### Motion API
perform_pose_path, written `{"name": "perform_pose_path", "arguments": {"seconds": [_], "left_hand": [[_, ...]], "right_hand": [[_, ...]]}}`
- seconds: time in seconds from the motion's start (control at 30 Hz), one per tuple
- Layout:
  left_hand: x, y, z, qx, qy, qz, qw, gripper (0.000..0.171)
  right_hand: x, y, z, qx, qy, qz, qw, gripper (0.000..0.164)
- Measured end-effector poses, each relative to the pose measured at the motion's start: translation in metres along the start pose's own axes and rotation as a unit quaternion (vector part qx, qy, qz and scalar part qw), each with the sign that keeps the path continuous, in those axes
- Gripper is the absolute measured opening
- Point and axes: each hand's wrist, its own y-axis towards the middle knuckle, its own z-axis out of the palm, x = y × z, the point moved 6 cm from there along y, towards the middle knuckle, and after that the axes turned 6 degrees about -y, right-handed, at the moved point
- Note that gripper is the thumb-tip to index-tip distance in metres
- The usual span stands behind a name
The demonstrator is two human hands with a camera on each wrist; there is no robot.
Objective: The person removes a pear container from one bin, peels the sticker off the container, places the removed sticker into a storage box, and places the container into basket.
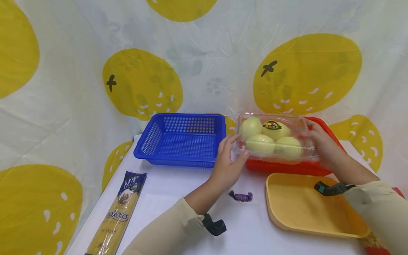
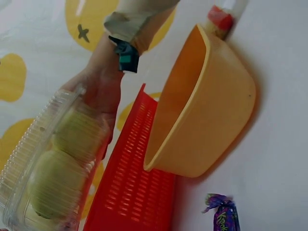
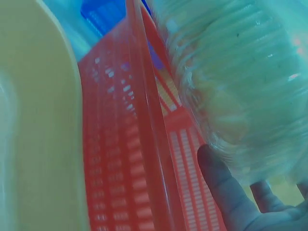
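A clear plastic clamshell box (image 1: 273, 138) of several pale green-yellow round fruits (image 1: 259, 144) is held up over the red basket (image 1: 288, 167), tilted so its labelled lid faces me. My left hand (image 1: 227, 163) holds the box's left end, thumb at the lower front corner and fingers along the side. The right end is gripped by my right hand (image 1: 325, 145), whose fingers curl around the ribbed plastic (image 3: 240, 96) in the right wrist view. The box hides much of the red basket's inside.
Left of the red basket stands a blue basket (image 1: 183, 164). A yellow tub (image 1: 313, 202) sits in front, under the right forearm. Between the arms lies a purple-wrapped candy (image 1: 241, 196). A pasta packet (image 1: 118, 216) lies at left; a red-and-tan packet (image 1: 376, 244) is partly hidden at lower right.
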Motion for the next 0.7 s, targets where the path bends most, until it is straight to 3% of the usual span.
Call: {"name": "perform_pose_path", "arguments": {"seconds": [0.13, 0.47, 0.7], "left_hand": [[-0.001, -0.006, -0.007, 0.000, 0.001, 0.002, 1.0000, 0.056], [-0.006, -0.015, -0.028, -0.002, 0.001, 0.046, 0.9990, 0.058], [-0.012, -0.029, -0.047, -0.015, 0.023, 0.054, 0.9981, 0.056]], "right_hand": [[0.000, -0.005, 0.012, 0.000, 0.016, -0.002, 1.000, 0.053], [0.003, -0.023, 0.045, -0.015, 0.053, -0.002, 0.998, 0.049], [0.004, -0.032, 0.067, -0.007, 0.049, -0.013, 0.999, 0.052]]}}
